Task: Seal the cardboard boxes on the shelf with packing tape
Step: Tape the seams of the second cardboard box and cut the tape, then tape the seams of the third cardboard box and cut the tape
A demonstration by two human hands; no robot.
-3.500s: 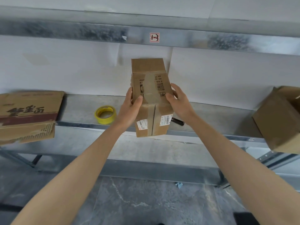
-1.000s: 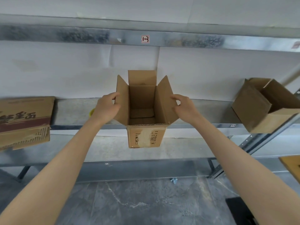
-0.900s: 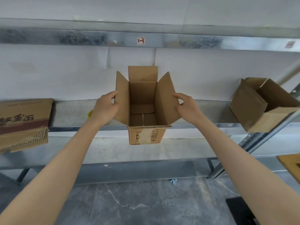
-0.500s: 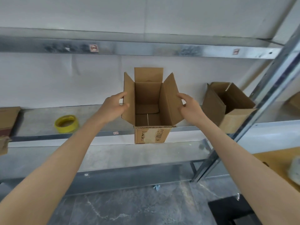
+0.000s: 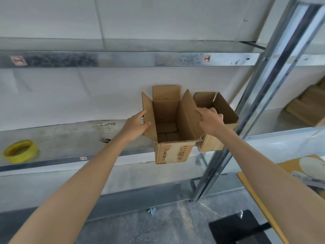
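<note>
Two grips, one open box (image 5: 173, 152): left grip (image 5: 136, 126) and right grip (image 5: 210, 119) each pinch a side flap. The box is upright between them at the shelf (image 5: 70, 138) edge. Tape roll (image 5: 19, 153) lies well left, nearer the left grip.

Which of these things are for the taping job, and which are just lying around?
For the job: held box, left hand, right hand, second box, yellow tape.
Lying about: blue scrap, black object, dark bits.

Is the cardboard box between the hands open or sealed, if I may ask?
Open: the brown cardboard box has top flaps standing up, its inside showing.
</note>
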